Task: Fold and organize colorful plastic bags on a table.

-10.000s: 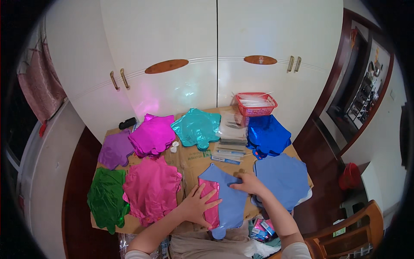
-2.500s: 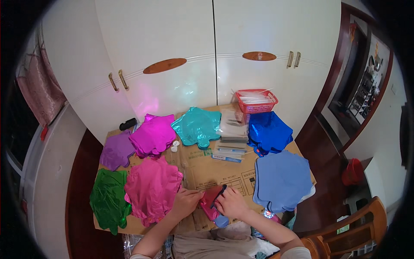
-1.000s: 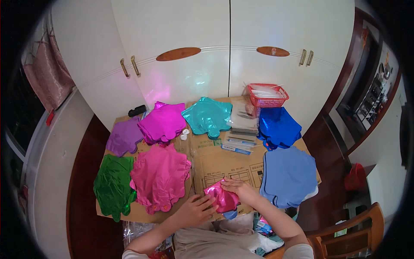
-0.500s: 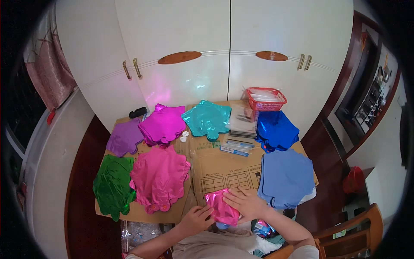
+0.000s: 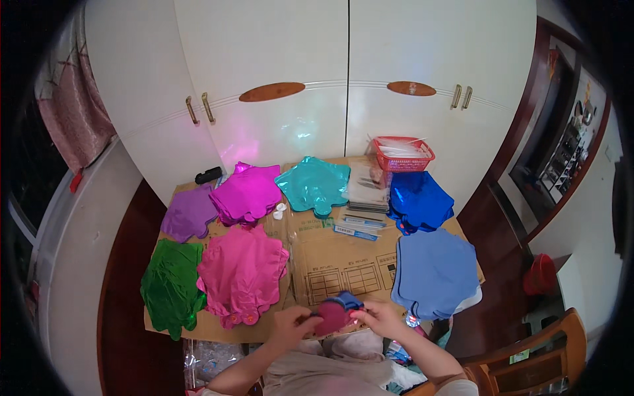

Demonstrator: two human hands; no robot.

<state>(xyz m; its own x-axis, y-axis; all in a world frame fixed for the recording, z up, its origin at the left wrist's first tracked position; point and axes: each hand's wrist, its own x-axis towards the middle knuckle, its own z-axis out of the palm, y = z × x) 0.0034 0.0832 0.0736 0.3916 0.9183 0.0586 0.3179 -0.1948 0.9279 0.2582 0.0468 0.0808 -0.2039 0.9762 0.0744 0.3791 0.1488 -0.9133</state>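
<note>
A folded foil balloon (image 5: 334,318), dark pink with a blue part at its far side, is held up off the near edge of the cardboard. My left hand (image 5: 294,326) pinches its left edge. On the opposite side, my right hand (image 5: 382,320) grips the balloon with thumb and fingers. Nearest to the right hand lies a stack of matte grey-blue flat balloons (image 5: 436,272). A stack of pink flat balloons (image 5: 243,274) lies to the left of my left hand.
Cardboard (image 5: 316,247) covers the table. Around it lie green (image 5: 173,284), purple (image 5: 189,212), magenta (image 5: 246,191), teal (image 5: 316,185) and shiny blue (image 5: 421,201) flat balloons. A red basket (image 5: 404,162) stands by the cabinet (image 5: 264,46); a wooden chair (image 5: 561,343) stands right.
The pink balloon, pressed between my hands earlier, is now lifted and turned, showing its blue part. My right hand has moved from lying over it to gripping its edge.
</note>
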